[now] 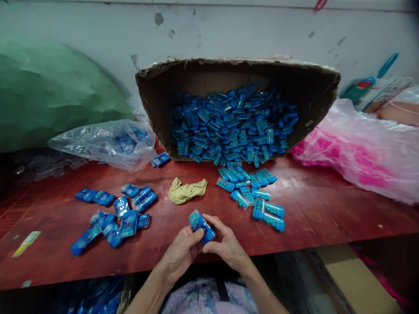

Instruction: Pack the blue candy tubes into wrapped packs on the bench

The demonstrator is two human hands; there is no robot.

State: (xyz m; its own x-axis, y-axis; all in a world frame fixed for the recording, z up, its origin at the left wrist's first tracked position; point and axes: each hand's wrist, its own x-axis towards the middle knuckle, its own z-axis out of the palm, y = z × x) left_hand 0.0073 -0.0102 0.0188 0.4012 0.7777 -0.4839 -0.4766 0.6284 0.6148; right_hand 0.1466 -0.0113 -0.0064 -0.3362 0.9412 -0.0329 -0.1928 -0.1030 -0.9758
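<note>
Left grip (180, 250) was closed on the blue packet (205, 230), thumb across its face, fingers tucked behind. Right grip (231, 248) curved round the packet's right end, thumb and index parted along its edges; firm hold couldn't be told. Packet sat tilted between both, over the near side of the red tabletop (321, 209). Crumpled yellow piece (187, 192) just beyond; similar packets (128, 223) lay left, clear-and-blue tubes (274, 221) right.
</note>
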